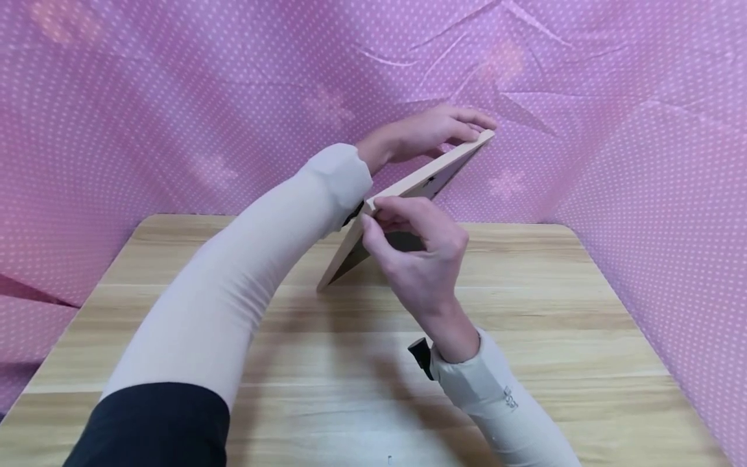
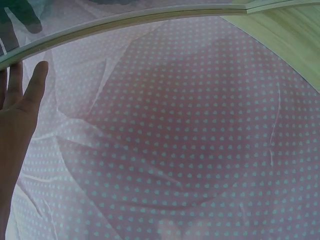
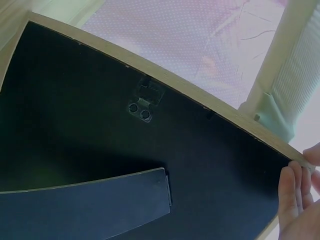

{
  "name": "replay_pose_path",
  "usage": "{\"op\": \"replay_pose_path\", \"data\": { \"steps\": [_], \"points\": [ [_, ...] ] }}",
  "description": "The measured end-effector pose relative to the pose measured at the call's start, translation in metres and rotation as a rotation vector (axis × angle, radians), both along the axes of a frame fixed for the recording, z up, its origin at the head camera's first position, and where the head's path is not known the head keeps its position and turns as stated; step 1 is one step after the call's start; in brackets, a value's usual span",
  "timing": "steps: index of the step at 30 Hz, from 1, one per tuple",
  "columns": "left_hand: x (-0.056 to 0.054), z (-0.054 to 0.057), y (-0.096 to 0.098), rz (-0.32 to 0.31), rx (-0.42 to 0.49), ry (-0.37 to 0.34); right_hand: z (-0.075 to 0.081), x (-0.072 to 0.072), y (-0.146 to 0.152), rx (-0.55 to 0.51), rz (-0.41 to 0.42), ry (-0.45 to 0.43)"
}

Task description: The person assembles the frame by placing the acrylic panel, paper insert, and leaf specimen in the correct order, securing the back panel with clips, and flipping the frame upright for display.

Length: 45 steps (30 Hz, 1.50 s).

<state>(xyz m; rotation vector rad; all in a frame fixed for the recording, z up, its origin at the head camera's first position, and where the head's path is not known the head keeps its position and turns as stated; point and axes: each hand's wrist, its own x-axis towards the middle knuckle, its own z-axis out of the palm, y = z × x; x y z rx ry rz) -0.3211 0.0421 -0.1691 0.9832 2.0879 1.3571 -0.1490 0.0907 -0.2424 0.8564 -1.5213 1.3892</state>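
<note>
A picture frame with a pale wooden rim stands tilted over the table, its lower corner at or near the surface. In the right wrist view its black back shows a metal hanger and a stand flap. My right hand pinches the near upper corner between thumb and fingers. At the far end, my left hand lays extended fingers on the upper edge. From the left wrist, the left thumb is seen straight and apart from the rim, and the glass front mirrors the fingers.
A wood-grain table spreads below the hands. Pink dotted cloth hangs behind it and along both sides. Pale sleeves cover both forearms, and a small black device sits at the right wrist.
</note>
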Motion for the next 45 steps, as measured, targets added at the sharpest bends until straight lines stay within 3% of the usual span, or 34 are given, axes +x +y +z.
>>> {"op": "replay_pose_path", "data": {
  "steps": [10, 15, 19, 27, 35, 45],
  "points": [
    [-0.010, -0.003, -0.018, 0.067, 0.076, -0.068, 0.000, -0.005, 0.003, -0.005, 0.005, 0.005],
    [-0.016, -0.006, -0.028, 0.118, 0.157, -0.102, -0.001, -0.009, 0.006, -0.012, 0.025, 0.017],
    [-0.016, -0.009, -0.038, 0.181, 0.222, -0.114, -0.001, -0.008, 0.012, -0.023, 0.034, 0.018],
    [-0.013, -0.015, -0.053, 0.310, 0.308, -0.072, -0.003, -0.007, 0.020, -0.054, 0.065, 0.001],
    [-0.004, -0.019, -0.064, 0.378, 0.325, -0.021, -0.003, -0.001, 0.031, -0.097, 0.107, -0.001],
    [0.001, -0.021, -0.079, 0.525, 0.363, -0.028, -0.006, -0.006, 0.047, -0.190, 0.107, 0.025]
  ]
}}
